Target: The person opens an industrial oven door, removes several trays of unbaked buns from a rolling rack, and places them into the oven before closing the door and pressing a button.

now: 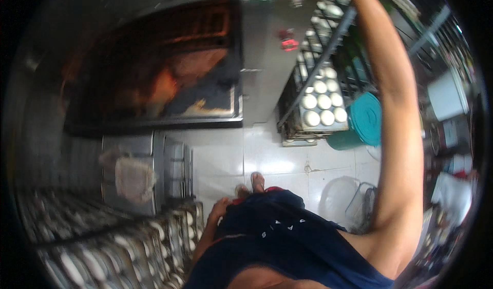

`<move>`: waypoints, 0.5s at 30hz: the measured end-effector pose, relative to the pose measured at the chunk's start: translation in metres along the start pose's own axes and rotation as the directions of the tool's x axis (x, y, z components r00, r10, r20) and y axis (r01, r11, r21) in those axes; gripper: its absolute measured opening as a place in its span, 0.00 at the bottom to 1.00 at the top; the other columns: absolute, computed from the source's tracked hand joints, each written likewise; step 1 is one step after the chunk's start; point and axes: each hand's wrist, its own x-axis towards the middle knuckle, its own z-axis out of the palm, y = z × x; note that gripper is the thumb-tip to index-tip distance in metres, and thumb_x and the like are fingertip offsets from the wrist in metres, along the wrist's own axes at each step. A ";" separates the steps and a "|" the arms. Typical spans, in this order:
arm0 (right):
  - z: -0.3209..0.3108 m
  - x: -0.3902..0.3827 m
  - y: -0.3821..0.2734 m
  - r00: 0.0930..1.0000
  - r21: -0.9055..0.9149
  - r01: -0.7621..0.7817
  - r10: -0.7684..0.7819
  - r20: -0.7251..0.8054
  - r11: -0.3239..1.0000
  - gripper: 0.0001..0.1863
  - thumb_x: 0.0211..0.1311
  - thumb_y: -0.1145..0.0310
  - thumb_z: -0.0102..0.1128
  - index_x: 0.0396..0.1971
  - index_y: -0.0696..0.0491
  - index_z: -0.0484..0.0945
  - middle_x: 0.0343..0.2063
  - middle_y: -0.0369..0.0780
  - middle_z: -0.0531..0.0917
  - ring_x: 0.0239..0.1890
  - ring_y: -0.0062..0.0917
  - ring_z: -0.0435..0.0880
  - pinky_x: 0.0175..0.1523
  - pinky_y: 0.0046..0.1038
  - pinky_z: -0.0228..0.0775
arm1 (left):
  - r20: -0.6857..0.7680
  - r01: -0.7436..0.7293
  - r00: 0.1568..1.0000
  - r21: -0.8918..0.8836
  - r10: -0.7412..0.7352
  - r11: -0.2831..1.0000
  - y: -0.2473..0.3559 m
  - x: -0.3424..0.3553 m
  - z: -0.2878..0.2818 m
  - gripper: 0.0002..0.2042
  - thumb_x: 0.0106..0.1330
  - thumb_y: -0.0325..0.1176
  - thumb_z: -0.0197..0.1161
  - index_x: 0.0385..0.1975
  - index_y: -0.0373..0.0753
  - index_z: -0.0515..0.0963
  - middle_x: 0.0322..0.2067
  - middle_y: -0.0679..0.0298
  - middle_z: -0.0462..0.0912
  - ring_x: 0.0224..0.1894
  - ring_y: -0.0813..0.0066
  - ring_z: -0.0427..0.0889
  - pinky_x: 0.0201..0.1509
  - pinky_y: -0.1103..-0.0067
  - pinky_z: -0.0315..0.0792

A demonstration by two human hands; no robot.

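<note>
My left hand (221, 207) hangs low beside my dark blue shirt, near the tray rack at the lower left. It is small and blurred, so its fingers do not show clearly. My right arm stretches up along the right side, past a tall metal rack (328, 45). That hand lies beyond the top edge of the picture, and what it touches is hidden. Trays on the rack bear rows of round white dough pieces (324, 102).
An oven (239, 96) glows orange inside at the upper left. Red knobs (289, 44) stick out beside it. A teal lidded bin (365, 115) stands by the tall rack. Another loaded rack (118, 255) fills the lower left, near a metal stand (177, 168) with a cloth (134, 180).
</note>
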 end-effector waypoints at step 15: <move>-0.088 -0.201 0.106 0.433 0.696 -0.705 0.860 0.270 0.136 0.15 0.68 0.64 0.52 0.36 0.63 0.79 0.24 0.41 0.83 0.23 0.19 0.81 0.30 0.20 0.74 | 0.132 0.172 0.975 0.048 -0.177 0.984 0.028 0.065 0.008 0.30 0.63 0.49 0.54 0.56 0.27 0.70 0.54 0.44 0.75 0.59 0.56 0.73 0.62 0.73 0.64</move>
